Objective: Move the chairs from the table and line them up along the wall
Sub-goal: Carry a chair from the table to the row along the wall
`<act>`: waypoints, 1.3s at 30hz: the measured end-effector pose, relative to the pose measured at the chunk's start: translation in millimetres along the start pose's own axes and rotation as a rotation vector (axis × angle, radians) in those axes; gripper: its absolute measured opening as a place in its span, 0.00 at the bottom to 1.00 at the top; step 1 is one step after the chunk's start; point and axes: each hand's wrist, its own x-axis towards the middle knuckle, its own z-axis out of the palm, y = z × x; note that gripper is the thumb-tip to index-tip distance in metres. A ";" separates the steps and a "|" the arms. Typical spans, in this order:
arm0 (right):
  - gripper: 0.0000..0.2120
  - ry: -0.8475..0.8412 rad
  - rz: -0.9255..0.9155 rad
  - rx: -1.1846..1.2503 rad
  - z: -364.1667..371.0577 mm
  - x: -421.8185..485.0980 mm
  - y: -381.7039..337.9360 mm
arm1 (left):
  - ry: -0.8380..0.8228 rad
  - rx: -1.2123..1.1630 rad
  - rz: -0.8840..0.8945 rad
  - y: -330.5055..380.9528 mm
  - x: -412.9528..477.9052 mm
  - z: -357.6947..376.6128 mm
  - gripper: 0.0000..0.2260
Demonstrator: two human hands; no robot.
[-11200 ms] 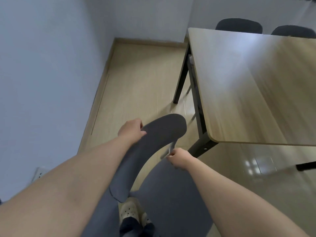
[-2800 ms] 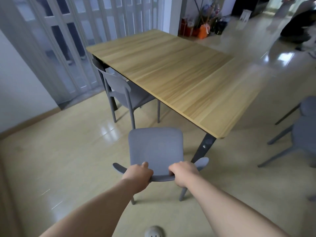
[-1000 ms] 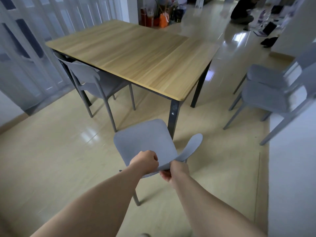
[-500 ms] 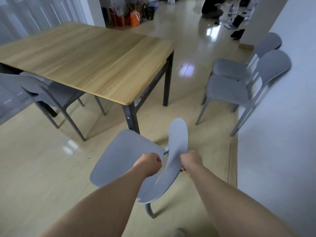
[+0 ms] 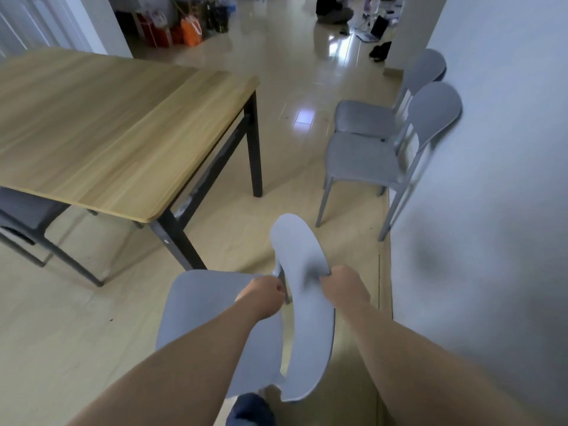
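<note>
Beside wall (image 5: 491,210); hands grip chair (image 5: 307,302).

The surface (image 5: 101,124) shows matt light wood grain on black metal legs (image 5: 254,142); the grey chair (image 5: 221,321) looks smooth plastic; the floor (image 5: 301,87) gleams glossy.

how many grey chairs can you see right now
4. One held by both hands, the left hand and right hand, near the wall; two lined up along the wall; one under the table at left. Others may be hidden.
</note>
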 end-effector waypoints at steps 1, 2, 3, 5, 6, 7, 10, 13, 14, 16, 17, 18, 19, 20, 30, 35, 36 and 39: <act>0.06 0.003 -0.012 -0.027 -1.7 0.6 -2.6 | -0.005 -0.003 0.005 0.8 3.9 -1.9 0.14; 0.06 0.017 -0.021 -0.044 -6.0 5.2 -5.6 | -0.010 -0.001 0.018 4.4 13.0 -4.6 0.12; 0.08 0.035 -0.025 -0.049 -10.6 12.6 -8.7 | -0.008 0.003 0.031 8.9 25.4 -6.9 0.10; 0.14 0.072 -0.022 -0.060 -18.4 25.8 -15.5 | 0.000 0.007 0.055 16.7 43.0 -14.5 0.10; 0.14 0.087 -0.017 -0.064 -21.8 30.2 -18.2 | -0.004 0.009 0.065 19.7 48.6 -18.2 0.10; 0.14 0.106 -0.008 -0.073 -26.3 38.3 -23.7 | -0.013 0.014 0.071 23.1 57.6 -24.4 0.10; 0.14 0.130 0.016 -0.108 -36.2 58.6 -40.1 | -0.022 0.043 0.077 28.4 80.1 -41.9 0.11; 0.15 0.157 0.040 -0.131 -43.0 75.3 -54.1 | -0.011 0.039 0.085 30.5 96.5 -56.3 0.13; 0.15 0.167 0.043 -0.144 -45.4 78.8 -58.1 | -0.014 0.038 0.087 30.9 100.0 -59.8 0.14; 0.14 0.169 0.025 -0.161 -49.7 86.2 -62.7 | -0.025 0.048 0.081 30.3 106.3 -63.3 0.14; 0.13 0.155 0.011 -0.155 -52.1 90.2 -64.9 | -0.033 0.053 0.076 30.7 110.1 -63.9 0.13; 0.13 0.127 0.001 -0.129 -52.8 93.4 -66.6 | -0.037 0.056 0.071 31.3 113.3 -64.5 0.12; 0.11 0.090 -0.010 -0.092 -53.1 98.6 -67.6 | -0.035 0.054 0.064 33.7 117.9 -65.3 0.12; 0.09 0.058 -0.021 -0.062 -51.6 104.6 -66.8 | -0.031 0.049 0.056 36.7 122.1 -66.0 0.13; 0.20 0.004 -0.134 -0.077 -67.7 143.4 -61.5 | 0.016 0.100 0.049 98.9 155.6 -67.8 0.15; 0.21 -0.055 -0.154 -0.037 -94.8 165.6 -43.0 | 0.062 0.063 0.045 144.8 171.0 -67.0 0.15; 0.21 -0.063 -0.150 -0.033 -101.3 168.7 -39.1 | 0.063 0.060 0.040 151.8 173.6 -64.9 0.15; 0.20 -0.080 -0.136 -0.005 -122.4 183.7 -24.0 | 0.034 0.085 0.017 168.1 180.7 -52.7 0.15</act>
